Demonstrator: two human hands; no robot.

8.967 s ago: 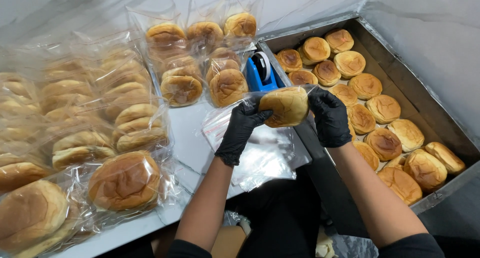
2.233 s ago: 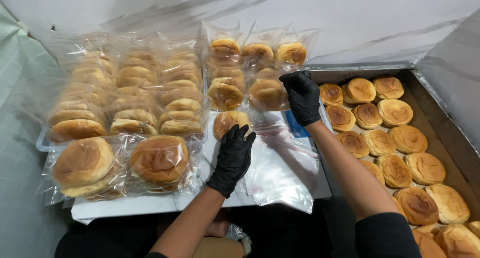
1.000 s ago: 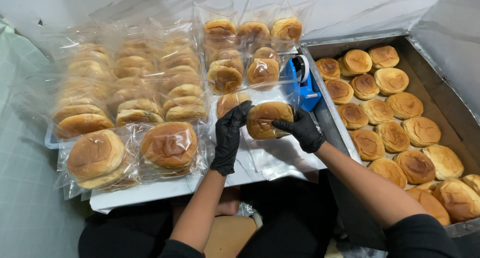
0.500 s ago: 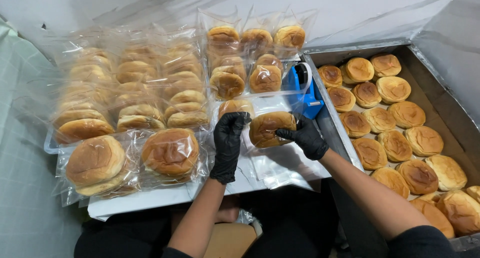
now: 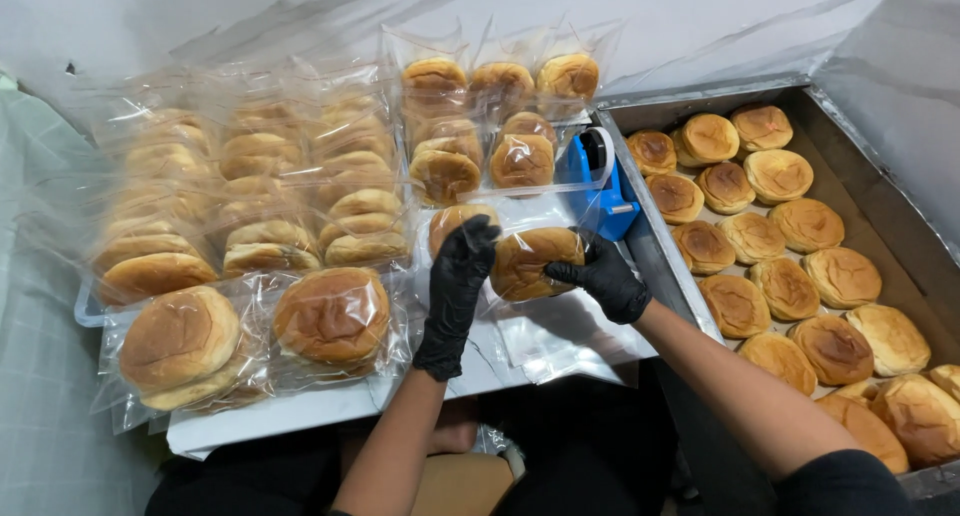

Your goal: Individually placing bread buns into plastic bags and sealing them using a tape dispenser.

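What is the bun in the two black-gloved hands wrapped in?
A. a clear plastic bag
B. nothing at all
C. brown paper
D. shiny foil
A: the bun between the left hand and the right hand sits inside a see-through plastic bag, like the bagged buns nearby.

Two bare forearms reaching forward, left hand (image 5: 456, 294) in a black glove, fingers curled downward, right hand (image 5: 603, 279) in a black glove, fingers bent in a grip, hands close together
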